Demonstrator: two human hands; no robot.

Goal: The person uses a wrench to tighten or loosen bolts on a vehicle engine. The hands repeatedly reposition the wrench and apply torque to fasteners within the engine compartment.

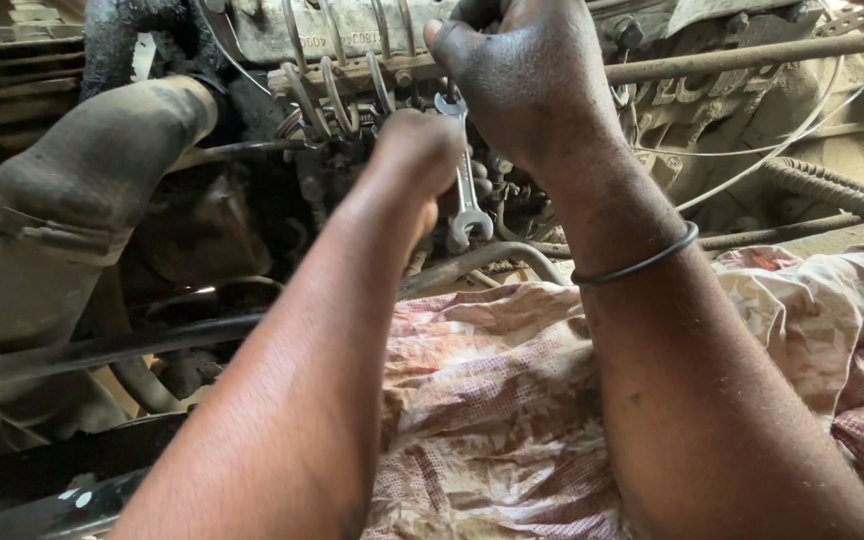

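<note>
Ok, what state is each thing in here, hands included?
Left hand: closed on the spanner's shaft.
Right hand: closed, at the spanner's top end.
Spanner: upright, held, lower open end free.
Metal pipes: curved, fitted to the engine.
Hose: clamped, dusty.
Cloth: spread out, crumpled, stained.
Band: on the right wrist.

Both forearms are bare, with no sleeve in view up to the lower frame edge. The right hand [532, 85] wears a thin dark band [642, 264] around the wrist, just behind the fingers [452, 45], a plain loop with no clasp or marking visible. The left hand [417, 150] wears nothing at wrist or fingers, and both hands look smudged with dark grime, heaviest on the knuckles and the fingers of the right one; neither hand is gloved.
</note>
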